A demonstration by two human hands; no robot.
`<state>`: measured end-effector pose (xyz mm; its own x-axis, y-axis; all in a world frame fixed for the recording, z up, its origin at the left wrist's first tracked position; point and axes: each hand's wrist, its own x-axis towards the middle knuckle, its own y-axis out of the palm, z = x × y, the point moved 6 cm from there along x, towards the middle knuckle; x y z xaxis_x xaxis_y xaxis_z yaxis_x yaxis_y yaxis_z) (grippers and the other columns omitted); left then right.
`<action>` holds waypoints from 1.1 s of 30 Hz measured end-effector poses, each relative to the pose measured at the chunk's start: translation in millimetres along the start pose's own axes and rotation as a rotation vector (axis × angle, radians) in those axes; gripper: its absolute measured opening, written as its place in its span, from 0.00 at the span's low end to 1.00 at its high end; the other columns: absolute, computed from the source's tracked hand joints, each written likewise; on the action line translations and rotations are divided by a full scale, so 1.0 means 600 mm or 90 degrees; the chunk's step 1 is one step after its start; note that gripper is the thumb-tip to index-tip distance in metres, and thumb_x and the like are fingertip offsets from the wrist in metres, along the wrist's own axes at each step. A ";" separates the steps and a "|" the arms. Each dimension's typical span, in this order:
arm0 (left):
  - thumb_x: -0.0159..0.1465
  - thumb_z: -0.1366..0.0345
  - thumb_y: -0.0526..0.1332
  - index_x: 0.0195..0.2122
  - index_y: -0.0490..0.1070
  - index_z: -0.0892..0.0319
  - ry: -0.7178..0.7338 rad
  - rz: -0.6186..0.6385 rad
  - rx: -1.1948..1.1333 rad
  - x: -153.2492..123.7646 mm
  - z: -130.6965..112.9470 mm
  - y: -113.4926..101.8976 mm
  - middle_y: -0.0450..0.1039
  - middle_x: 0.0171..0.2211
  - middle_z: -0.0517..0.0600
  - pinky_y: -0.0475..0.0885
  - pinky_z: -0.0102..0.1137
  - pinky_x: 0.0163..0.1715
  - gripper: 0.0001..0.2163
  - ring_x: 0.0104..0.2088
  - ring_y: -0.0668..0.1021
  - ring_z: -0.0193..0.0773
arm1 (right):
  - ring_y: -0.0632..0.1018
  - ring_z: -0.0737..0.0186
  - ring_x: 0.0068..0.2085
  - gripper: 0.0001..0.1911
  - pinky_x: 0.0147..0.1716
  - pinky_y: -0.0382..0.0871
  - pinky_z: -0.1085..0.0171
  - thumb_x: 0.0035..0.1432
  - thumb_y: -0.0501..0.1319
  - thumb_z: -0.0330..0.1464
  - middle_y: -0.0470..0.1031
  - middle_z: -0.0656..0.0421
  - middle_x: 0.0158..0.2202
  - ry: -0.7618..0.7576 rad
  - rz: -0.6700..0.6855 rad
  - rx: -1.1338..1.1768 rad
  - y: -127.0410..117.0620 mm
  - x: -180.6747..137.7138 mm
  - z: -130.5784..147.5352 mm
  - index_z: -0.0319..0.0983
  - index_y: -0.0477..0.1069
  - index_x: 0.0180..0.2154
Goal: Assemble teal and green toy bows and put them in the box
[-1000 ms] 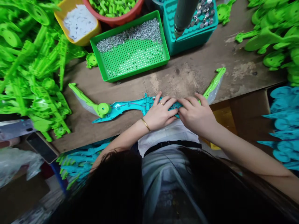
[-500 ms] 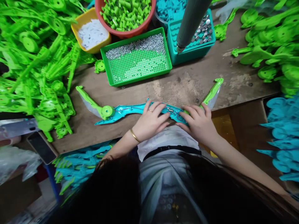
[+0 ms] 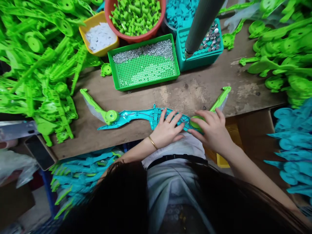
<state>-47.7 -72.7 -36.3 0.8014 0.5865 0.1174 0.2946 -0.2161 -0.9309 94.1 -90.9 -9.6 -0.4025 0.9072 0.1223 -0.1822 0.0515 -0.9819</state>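
Observation:
A blue toy bow body (image 3: 136, 115) lies along the front edge of the wooden bench, with thin wire running inside it. At its left end sits a green bow limb (image 3: 97, 103) with a round hub and a clear part below. My left hand (image 3: 168, 128) rests over the right half of the body, its fingers stretched and apart. At the right end, my right hand (image 3: 213, 130) has fingers and thumb bent around the round hub of the second green limb (image 3: 221, 99). Its fingers partly hide that hub. Small parts under my left fingers are hidden.
A green tray (image 3: 146, 85) of screws stands behind the bow. Beside it are a yellow bin (image 3: 84, 34), a red tub (image 3: 134, 39) and a teal basket (image 3: 200, 64). A dark tool (image 3: 203, 24) hangs over the basket. Green limbs (image 3: 46, 74) heap at left.
My left hand has slid right along the body, uncovering its ribbed middle. The green hub under my right hand now shows more, and the right limb's tip has shifted slightly left and down.

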 end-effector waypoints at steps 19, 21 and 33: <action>0.65 0.58 0.59 0.49 0.72 0.55 -0.046 -0.128 0.083 -0.037 0.047 -0.057 0.71 0.54 0.57 0.55 0.60 0.61 0.13 0.58 0.69 0.51 | 0.72 0.59 0.41 0.07 0.50 0.60 0.56 0.61 0.59 0.33 0.79 0.59 0.42 -0.096 0.025 -0.013 0.039 0.055 -0.005 0.42 0.76 0.34; 0.65 0.56 0.59 0.52 0.71 0.55 -0.111 -0.136 0.091 -0.049 0.086 -0.068 0.70 0.55 0.57 0.54 0.59 0.62 0.16 0.59 0.68 0.51 | 0.72 0.58 0.41 0.07 0.46 0.62 0.57 0.61 0.59 0.34 0.79 0.58 0.44 -0.122 0.028 -0.015 0.040 0.073 -0.019 0.42 0.76 0.33; 0.67 0.55 0.56 0.51 0.72 0.58 -0.209 -0.120 0.042 -0.041 0.134 -0.056 0.69 0.54 0.60 0.58 0.52 0.60 0.17 0.56 0.69 0.49 | 0.72 0.52 0.50 0.14 0.53 0.60 0.51 0.63 0.54 0.33 0.74 0.52 0.51 -0.087 0.088 0.032 0.017 0.111 -0.062 0.40 0.74 0.47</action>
<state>-119.2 -17.0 -35.5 0.5237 0.8325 0.1808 0.3775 -0.0365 -0.9253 98.6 -14.5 -16.9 -0.5437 0.8392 0.0091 -0.1600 -0.0930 -0.9827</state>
